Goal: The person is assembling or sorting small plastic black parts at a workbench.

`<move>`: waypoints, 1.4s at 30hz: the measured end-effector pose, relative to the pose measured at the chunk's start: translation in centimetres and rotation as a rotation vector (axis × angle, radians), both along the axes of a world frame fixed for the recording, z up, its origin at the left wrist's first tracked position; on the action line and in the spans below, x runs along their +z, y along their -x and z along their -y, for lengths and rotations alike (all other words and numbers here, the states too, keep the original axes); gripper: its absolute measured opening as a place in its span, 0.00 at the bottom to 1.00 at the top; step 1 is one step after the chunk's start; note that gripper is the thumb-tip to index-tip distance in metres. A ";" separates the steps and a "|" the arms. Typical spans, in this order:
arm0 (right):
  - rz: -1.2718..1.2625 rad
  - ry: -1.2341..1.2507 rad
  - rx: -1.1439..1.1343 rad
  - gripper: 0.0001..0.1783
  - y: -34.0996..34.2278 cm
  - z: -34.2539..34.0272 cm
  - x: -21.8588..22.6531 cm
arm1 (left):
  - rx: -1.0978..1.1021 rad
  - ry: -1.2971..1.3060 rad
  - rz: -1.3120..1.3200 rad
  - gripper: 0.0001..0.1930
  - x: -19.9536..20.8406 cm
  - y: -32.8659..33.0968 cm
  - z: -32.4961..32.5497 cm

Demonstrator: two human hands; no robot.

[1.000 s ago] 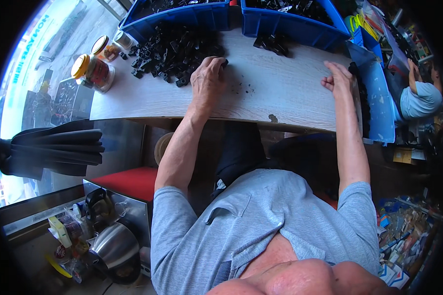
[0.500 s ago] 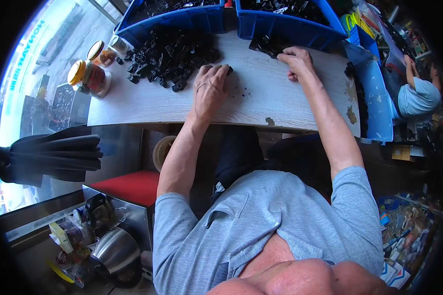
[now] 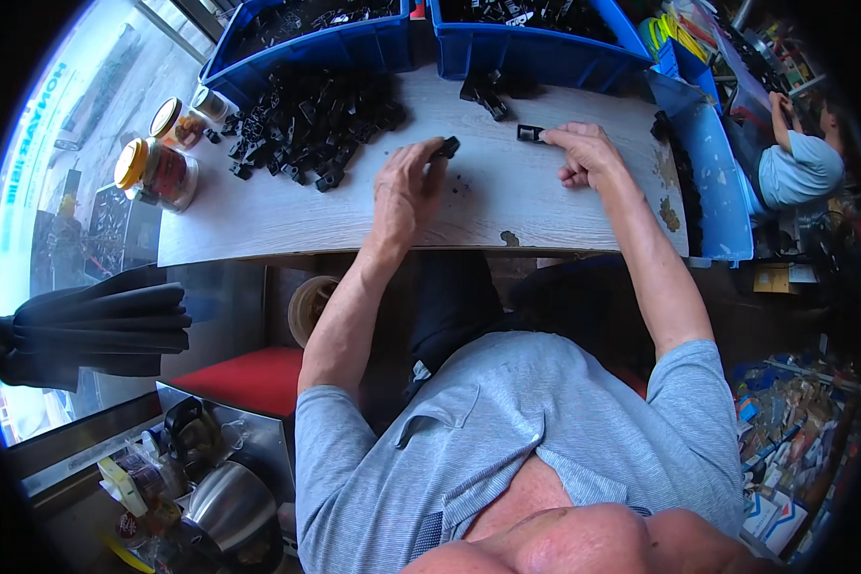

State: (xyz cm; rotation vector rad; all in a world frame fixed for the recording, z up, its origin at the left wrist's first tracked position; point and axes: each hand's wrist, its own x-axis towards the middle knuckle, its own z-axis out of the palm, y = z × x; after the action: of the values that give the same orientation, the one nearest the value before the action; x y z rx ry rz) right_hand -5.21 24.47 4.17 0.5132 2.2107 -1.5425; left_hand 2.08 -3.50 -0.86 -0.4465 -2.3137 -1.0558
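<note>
Between the fingertips of my left hand [image 3: 408, 191] is a small black plastic part [image 3: 448, 147], held just above the table's middle. Farther right, my right hand [image 3: 585, 155] pinches the end of a black rectangular piece with an opening in it [image 3: 529, 133]. Its other fingers are curled in. A large heap of black plastic parts [image 3: 301, 124] lies to the left of my left hand. Beyond my right hand, a smaller group of black parts [image 3: 488, 94] rests near the far bins.
Two blue bins [image 3: 316, 45] [image 3: 545, 50] of parts stand along the far edge of the white wood-grain table [image 3: 564, 215]. Jars with lids [image 3: 158, 172] stand at the left. A light-blue bin [image 3: 720, 191] borders the right edge. Another person [image 3: 799, 172] is at the far right.
My right hand has drawn back from the small group of parts, bringing a black rectangular piece toward me. My left hand has turned slightly, and its black part shows more. The whole view has shifted a little.
</note>
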 end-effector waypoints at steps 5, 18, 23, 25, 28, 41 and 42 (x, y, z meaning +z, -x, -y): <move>-0.118 -0.004 0.030 0.19 -1.6 0.4 0.2 | -0.066 -0.057 -0.063 0.16 -0.1 1.0 -3.6; -0.213 -0.144 0.209 0.20 -1.9 0.9 -0.7 | -0.303 0.268 -0.110 0.17 0.0 5.6 -8.3; -0.204 -0.142 0.192 0.21 -1.9 1.1 -0.2 | -0.260 0.172 -0.028 0.19 0.0 5.0 -8.2; -0.230 -0.173 0.195 0.21 -2.1 1.2 -0.1 | -0.268 0.197 -0.043 0.20 -0.1 5.1 -8.2; -0.222 -0.150 0.222 0.20 -1.8 0.8 -0.7 | -0.291 0.254 -0.041 0.21 0.0 5.1 -8.2; -0.262 -0.085 0.216 0.15 -2.0 0.9 -1.1 | -0.114 0.438 -0.078 0.22 0.3 3.1 -8.2; -0.274 -0.092 0.198 0.15 -1.9 0.7 -1.2 | -0.117 0.439 -0.087 0.22 0.7 3.2 -7.9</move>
State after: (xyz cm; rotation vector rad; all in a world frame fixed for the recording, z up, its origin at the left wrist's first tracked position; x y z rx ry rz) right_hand -3.27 23.78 2.92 0.1070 2.4595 -1.4854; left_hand -1.13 4.41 -0.13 -0.7869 -2.4605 -0.5561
